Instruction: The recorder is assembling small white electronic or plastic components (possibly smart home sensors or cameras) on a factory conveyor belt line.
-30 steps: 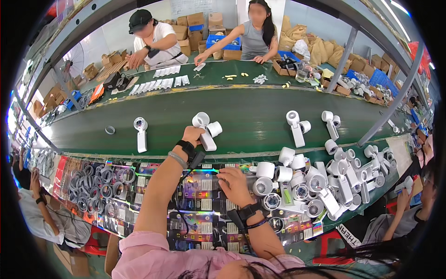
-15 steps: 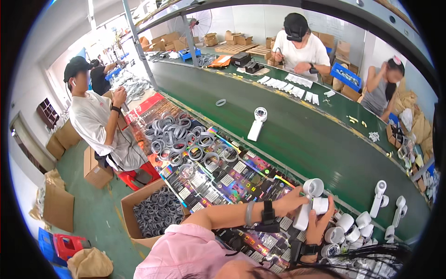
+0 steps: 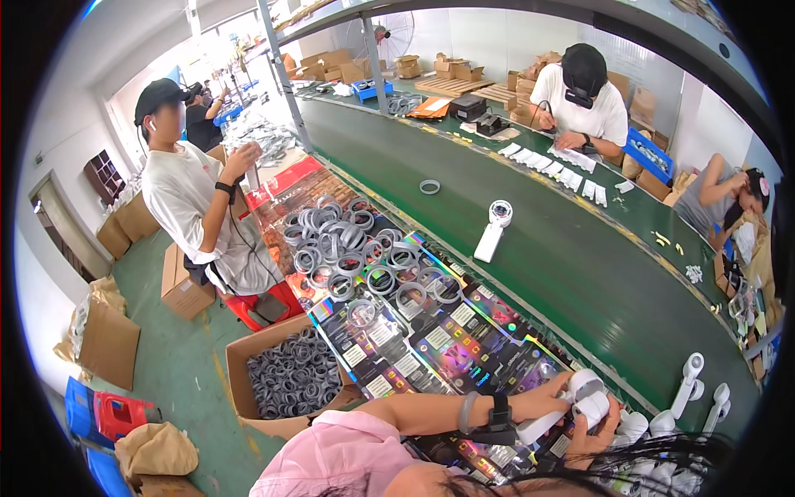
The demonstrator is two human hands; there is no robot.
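At the lower right, my left hand (image 3: 540,398) is closed round a white handheld fan (image 3: 586,381), its round head up and its handle pointing down-left. My right hand (image 3: 598,437) grips a white cylindrical fan part (image 3: 593,407) against the fan, just below its head. Whether the two are joined cannot be made out. A grey ring (image 3: 469,411) and a black wristband (image 3: 500,412) circle my left wrist. More white round fan parts (image 3: 633,425) lie beside my right hand, partly hidden by dark hair.
Grey rings (image 3: 348,240) are heaped on the printed-sheet tabletop; a cardboard box (image 3: 248,364) below holds more. Beyond runs a green conveyor (image 3: 397,161) carrying a white fan (image 3: 494,230) and a loose ring (image 3: 429,187). Co-workers sit left and across; white fans (image 3: 689,383) stand at right.
The whole view has shifted, so the scene sits further right and lower. The white cylindrical part is now tilted and closer under the fan head. Both hands keep their hold.
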